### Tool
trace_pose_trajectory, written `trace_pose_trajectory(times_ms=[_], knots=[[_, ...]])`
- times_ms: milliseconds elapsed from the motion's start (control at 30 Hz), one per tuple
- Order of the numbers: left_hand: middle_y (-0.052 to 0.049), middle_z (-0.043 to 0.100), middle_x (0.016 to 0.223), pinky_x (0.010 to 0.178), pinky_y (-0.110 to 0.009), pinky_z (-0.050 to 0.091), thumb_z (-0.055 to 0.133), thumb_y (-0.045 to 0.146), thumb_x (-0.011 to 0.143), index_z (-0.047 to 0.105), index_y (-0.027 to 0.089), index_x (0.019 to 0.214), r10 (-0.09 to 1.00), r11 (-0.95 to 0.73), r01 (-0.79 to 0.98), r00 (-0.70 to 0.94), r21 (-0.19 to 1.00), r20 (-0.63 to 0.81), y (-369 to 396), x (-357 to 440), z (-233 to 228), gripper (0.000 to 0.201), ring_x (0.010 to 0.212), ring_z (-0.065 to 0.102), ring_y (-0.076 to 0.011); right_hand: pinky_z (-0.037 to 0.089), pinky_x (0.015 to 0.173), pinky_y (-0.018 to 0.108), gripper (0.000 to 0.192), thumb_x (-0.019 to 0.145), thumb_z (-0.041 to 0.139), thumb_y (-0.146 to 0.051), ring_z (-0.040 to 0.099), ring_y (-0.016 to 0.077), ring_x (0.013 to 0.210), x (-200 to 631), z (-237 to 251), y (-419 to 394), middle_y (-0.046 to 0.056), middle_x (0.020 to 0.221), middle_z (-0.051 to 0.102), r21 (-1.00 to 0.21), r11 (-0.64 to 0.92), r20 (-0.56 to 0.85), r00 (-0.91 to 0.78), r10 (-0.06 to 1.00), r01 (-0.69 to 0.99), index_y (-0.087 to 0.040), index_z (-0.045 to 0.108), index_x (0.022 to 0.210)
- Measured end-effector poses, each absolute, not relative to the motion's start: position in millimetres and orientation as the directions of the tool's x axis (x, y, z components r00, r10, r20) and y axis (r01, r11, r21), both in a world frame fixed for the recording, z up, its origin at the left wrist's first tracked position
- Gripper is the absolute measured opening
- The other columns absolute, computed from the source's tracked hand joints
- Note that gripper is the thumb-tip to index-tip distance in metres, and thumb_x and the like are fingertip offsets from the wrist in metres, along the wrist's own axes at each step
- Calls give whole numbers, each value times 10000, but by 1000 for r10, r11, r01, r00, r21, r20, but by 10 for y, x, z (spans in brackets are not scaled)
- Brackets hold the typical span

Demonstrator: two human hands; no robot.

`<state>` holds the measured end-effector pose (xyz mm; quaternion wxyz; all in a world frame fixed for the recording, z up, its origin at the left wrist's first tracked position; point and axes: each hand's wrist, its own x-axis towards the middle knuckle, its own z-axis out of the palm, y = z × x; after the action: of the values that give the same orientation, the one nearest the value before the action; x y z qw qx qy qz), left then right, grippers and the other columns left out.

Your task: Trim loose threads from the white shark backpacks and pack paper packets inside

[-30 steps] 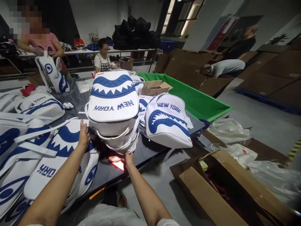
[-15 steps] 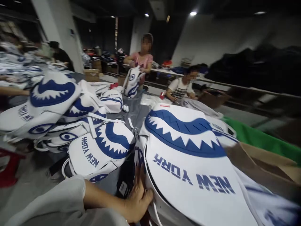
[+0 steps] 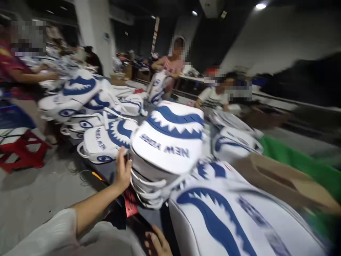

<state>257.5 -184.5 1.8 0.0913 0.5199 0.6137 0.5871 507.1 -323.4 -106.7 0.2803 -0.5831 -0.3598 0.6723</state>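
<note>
White backpacks printed with blue shark teeth and "NEW YORK" lie over the table. My left hand (image 3: 124, 173) has its fingers stretched upward beside the left side of a stacked backpack (image 3: 170, 142); whether it touches the fabric cannot be made out. Below that stack, loop handles (image 3: 151, 193) of the lower bags stick out. My right hand (image 3: 158, 243) is low in the view, fingers apart and holding nothing visible, just left of a large backpack (image 3: 213, 220) lying close to me. Part of this hand is cut off by the lower edge.
More backpacks (image 3: 77, 92) are piled to the left. Brown cardboard (image 3: 282, 177) and green cloth (image 3: 279, 153) border the right side. A red stool (image 3: 23, 153) stands on the floor at left. Co-workers are across the table and at left, one holding a backpack (image 3: 157, 85).
My view has shifted so the stack sits farther off. My left hand has moved up and left in view, its fingers now upright. My right hand and the large near backpack have come into view.
</note>
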Motion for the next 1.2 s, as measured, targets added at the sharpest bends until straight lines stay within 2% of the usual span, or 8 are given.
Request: trace_pose_trajectory(times_ms=[167,300,433,700,900,1000,1100,1200], knots=[[-123,280,1637,1224,-585,226,501,392,976,280,252,1572,509,-685,629,53,367,859,-2335,3059,308,651,1503,279,-332,529,792,370,715,761,672,-710,664,211,833,5360,-565,-3509,96,1009,716,-916,-401,-392,-210,896,0,-183,625,1242],[-128,430,1546,1159,-504,372,557,200,940,352,264,1531,516,-848,363,403,386,756,-2348,3657,381,629,1415,428,-288,518,896,398,519,872,612,-576,666,221,927,5829,-232,-3696,82,1021,723,-965,-242,-228,134,964,99,-202,641,1230],[-134,498,1485,1106,-491,442,516,238,976,447,250,1452,490,-861,263,657,435,572,-2268,4283,381,481,1358,492,-273,524,948,446,508,856,607,-568,687,258,978,6434,-128,-3905,125,1082,734,-966,-211,-117,476,872,149,-185,662,1186],[-147,514,1481,1126,-529,437,474,379,998,561,204,1357,485,-844,324,801,427,351,-1929,5642,436,409,1369,498,-293,531,930,463,531,841,567,-478,618,296,1143,8252,-276,-3341,175,1296,639,-920,-107,232,742,629,378,-168,618,1269],[-159,373,1588,1178,-524,363,536,335,963,430,198,1485,461,-874,378,844,306,273,-1715,7061,649,551,1475,356,-298,463,1002,483,378,844,587,-266,589,303,1088,9124,-316,-2539,165,1132,666,-835,-115,255,563,786,539,-130,661,1188],[-161,317,1618,1197,-598,263,607,201,884,376,193,1525,418,-906,397,893,143,165,-1668,7380,753,681,1530,214,-346,451,966,456,282,955,463,-210,572,273,1015,8943,-213,-2702,137,1048,650,-716,105,447,337,829,690,-160,693,1109],[-114,654,1276,1215,-586,216,525,107,882,629,212,1278,362,-932,361,931,35,51,-1723,7321,821,423,1348,491,-282,475,889,391,295,992,426,-178,560,237,959,8788,-62,-3054,114,987,628,-705,377,550,128,825,600,-163,680,1140],[-43,694,848,1165,-471,346,428,124,950,709,223,909,337,-941,337,941,6,21,-1886,7101,861,301,924,634,-182,496,884,344,262,1002,465,-218,590,208,977,8921,23,-3156,93,1016,645,-810,491,497,-71,865,320,-179,680,1147]])
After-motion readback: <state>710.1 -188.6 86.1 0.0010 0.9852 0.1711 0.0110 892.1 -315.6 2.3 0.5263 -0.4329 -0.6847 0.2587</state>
